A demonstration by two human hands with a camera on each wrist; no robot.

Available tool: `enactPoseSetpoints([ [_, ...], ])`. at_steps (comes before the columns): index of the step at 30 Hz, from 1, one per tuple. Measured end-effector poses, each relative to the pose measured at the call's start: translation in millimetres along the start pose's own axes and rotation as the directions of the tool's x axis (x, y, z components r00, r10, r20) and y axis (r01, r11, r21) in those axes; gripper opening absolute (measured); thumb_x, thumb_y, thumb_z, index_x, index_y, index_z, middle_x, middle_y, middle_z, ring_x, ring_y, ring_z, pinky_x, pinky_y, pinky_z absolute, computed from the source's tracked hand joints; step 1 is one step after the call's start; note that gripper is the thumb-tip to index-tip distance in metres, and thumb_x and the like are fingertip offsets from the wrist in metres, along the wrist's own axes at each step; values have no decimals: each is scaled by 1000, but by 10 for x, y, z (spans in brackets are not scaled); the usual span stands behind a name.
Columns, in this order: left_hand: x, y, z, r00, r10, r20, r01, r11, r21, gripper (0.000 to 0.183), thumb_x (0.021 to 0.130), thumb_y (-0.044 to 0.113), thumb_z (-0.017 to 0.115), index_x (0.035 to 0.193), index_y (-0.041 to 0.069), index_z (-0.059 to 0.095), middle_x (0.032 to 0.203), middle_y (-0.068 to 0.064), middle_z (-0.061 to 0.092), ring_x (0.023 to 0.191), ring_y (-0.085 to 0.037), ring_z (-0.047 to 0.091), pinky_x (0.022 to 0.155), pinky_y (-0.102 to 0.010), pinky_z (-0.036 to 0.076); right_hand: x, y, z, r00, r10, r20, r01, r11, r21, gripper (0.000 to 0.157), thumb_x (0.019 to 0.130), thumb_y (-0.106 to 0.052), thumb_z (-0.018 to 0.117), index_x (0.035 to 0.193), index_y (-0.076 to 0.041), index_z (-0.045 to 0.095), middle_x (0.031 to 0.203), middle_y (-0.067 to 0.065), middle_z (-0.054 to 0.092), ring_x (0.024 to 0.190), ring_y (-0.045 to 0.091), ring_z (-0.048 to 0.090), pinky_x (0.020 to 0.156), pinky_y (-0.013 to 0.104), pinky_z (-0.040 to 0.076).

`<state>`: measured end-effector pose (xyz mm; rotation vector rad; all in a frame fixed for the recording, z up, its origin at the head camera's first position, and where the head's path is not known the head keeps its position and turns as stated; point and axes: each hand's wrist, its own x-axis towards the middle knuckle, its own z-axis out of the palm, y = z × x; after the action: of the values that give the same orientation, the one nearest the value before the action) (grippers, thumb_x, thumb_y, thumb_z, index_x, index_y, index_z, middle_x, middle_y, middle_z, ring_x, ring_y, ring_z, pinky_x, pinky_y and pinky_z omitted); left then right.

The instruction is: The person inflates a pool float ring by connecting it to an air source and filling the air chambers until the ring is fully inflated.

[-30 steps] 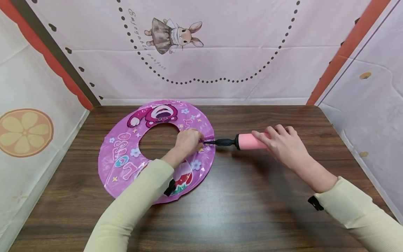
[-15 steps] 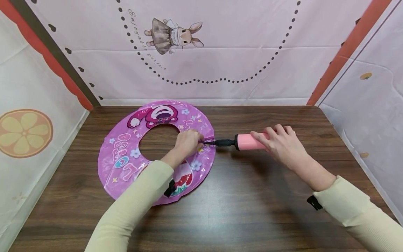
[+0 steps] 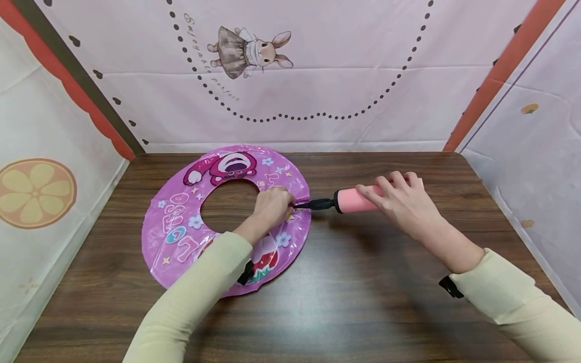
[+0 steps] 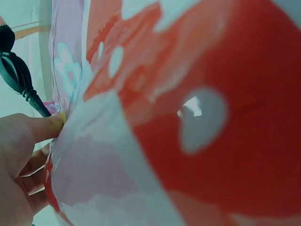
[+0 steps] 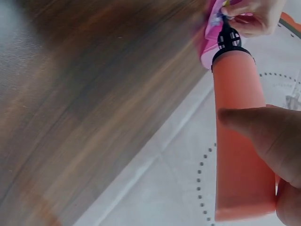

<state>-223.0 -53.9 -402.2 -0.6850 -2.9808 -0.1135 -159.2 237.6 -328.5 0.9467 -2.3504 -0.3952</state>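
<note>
Head view: one purple inflatable ring (image 3: 156, 247), one pink hand pump (image 3: 356, 200) with one black nozzle (image 3: 320, 204), and two hands noted on one wood-grain table (image 3: 345, 302); the ring lies flat on the left half of the tabletop, before a backdrop (image 3: 345, 70) bearing one printed rabbit (image 3: 249, 53). The left hand (image 3: 272, 205) reaches across the ring's lower part, digits pinched together at its right side, where the nozzle tip meets them; the right hand (image 3: 405, 204) comes in from the lower right, palm down, wrapped over the pump barrel, which lies nearly level. Left wrist view: thumb on the near edge of the ring, fingers curled behind it, pinching the ring's film beside the nozzle; the wall bulges, glossy; whether the tip is seated inside cannot be told. Right wrist view: thumb laid across the barrel, gripping it, nozzle pointing to the left hand
</note>
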Motion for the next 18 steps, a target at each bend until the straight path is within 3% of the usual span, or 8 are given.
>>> enactPoseSetpoints([
  [18,-45,-63,-43,995,-54,83,64,991,-120,26,77,31,73,103,25,70,94,3,61,84,-16,57,68,-38,50,-71,-34,-1,996,25,84,-25,1000,6,66,68,-8,78,127,-22,51,97,14,51,90,36,49,65,50,41],
])
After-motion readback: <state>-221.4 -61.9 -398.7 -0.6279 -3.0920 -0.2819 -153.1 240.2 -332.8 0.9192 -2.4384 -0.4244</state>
